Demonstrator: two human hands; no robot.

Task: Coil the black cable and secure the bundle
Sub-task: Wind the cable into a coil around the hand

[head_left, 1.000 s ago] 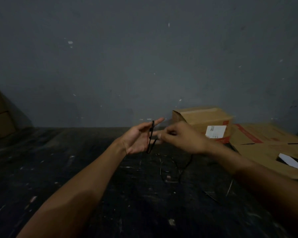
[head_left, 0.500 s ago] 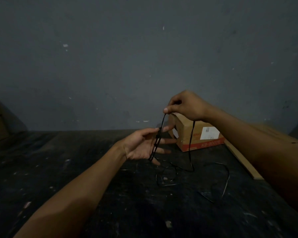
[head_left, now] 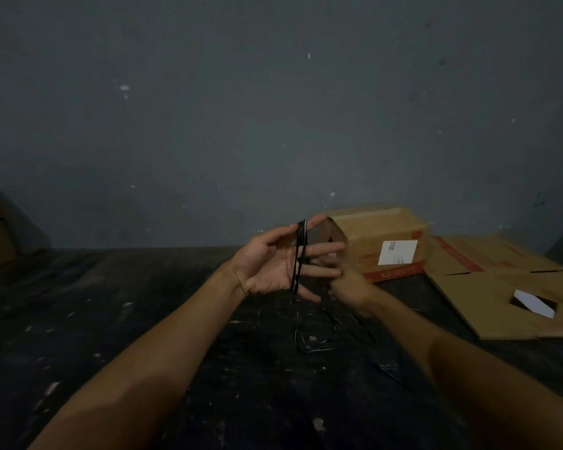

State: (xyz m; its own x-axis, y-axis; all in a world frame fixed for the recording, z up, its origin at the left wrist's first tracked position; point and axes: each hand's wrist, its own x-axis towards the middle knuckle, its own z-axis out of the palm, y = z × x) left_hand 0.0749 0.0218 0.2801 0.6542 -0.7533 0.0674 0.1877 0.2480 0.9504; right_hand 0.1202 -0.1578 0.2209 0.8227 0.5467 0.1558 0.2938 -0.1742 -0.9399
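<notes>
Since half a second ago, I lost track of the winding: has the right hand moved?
Yes. The right hand has dropped from above the cardboard box to below the left hand's fingers, level with the box's base.

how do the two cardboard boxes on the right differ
The box by the wall stands folded up as a box; the flattened box lies spread flat on the floor. The standing one carries a red band and a white label; the flat one has a cut-out hole showing something white. Both are brown cardboard.
</notes>
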